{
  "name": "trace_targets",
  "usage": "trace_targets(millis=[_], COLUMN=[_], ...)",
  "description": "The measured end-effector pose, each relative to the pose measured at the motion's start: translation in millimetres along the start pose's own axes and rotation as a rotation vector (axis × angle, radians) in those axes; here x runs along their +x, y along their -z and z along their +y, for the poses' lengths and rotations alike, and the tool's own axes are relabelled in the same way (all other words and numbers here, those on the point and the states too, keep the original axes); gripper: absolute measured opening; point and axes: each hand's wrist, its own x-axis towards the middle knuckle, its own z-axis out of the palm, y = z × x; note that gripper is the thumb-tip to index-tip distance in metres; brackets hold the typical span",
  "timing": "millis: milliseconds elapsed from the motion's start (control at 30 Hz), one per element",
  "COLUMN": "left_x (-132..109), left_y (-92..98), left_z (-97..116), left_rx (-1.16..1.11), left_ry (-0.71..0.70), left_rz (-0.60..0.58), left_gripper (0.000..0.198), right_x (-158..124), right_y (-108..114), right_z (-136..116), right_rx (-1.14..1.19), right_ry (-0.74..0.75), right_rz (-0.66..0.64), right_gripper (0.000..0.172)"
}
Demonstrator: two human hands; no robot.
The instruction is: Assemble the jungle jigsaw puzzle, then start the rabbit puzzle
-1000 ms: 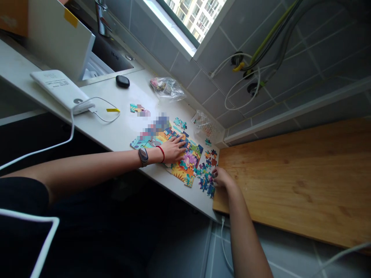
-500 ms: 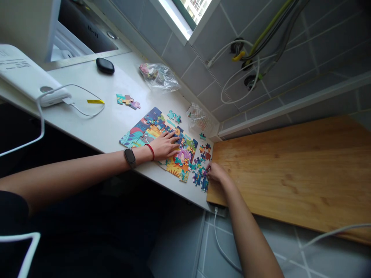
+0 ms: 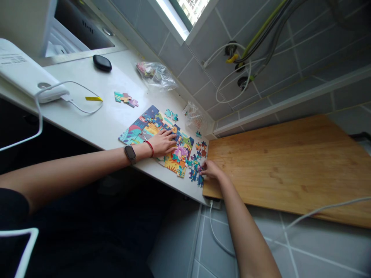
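Note:
My left hand (image 3: 164, 143) lies flat with fingers spread on a partly assembled, colourful jigsaw puzzle (image 3: 136, 131). It covers part of the middle of the picture. At the puzzle's right side, my right hand (image 3: 211, 169) reaches over the edge of a wooden board. Its thumb and forefinger are a little apart at a pile of loose puzzle pieces (image 3: 193, 174); no piece shows clearly between them. Two joined teal pieces (image 3: 171, 114) lie above the puzzle. Further left is a short joined strip of puzzle pieces (image 3: 126, 99).
The wooden board (image 3: 278, 166) borders the white counter (image 3: 95, 131) on the right. Clear plastic bags (image 3: 156, 75) lie along the tiled wall. A black case (image 3: 102, 63), a white device with a cable (image 3: 26, 71) and a sink (image 3: 84, 27) are at the left.
The view has shifted slightly. My right thumb and forefinger have moved apart over the loose pieces. My left hand stays flat on the puzzle.

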Motion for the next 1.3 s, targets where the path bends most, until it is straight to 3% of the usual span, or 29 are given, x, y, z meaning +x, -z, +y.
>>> trace_targets(millis=[167, 233, 433, 500, 667, 833, 1100, 1300], left_x=[-0.2, -0.4, -1.1, -1.4, -2.3, -2.9, -5.1, 23.9], left_y=[-0.2, -0.7, -2.7, -2.5, 0.8, 2.6, 7.7, 41.1], left_z=[0.2, 0.2, -0.8, -1.5, -2.2, -0.9, 8.1, 13.2], left_rx=[0.002, -0.003, -0.003, -0.002, 0.024, 0.041, 0.074, 0.119], left_ry=[0.008, 0.016, 0.012, 0.007, 0.003, 0.019, 0.043, 0.048], left_rz=[0.001, 0.004, 0.004, 0.003, -0.021, -0.042, -0.051, -0.248], left_gripper=[0.038, 0.038, 0.037, 0.037, 0.039, 0.040, 0.035, 0.031], right_x=[1.8, 2.1, 2.5, 3.8, 17.2, 30.2, 24.7, 45.6], right_y=[-8.2, -11.0, -9.5, -6.9, -1.3, 2.3, 20.8, 10.5], right_z=[2.2, 3.4, 8.2, 9.0, 6.9, 9.3, 21.1, -11.8], right_rx=[0.074, 0.094, 0.139, 0.133, 0.097, 0.106, 0.298, 0.651], right_ry=[-0.006, 0.002, 0.116, 0.147, 0.172, 0.130, 0.141, 0.261], right_rz=[0.079, 0.105, 0.079, 0.067, 0.066, 0.074, 0.256, 0.387], right_gripper=[0.023, 0.024, 0.073, 0.077, 0.049, 0.042, 0.005, 0.039])
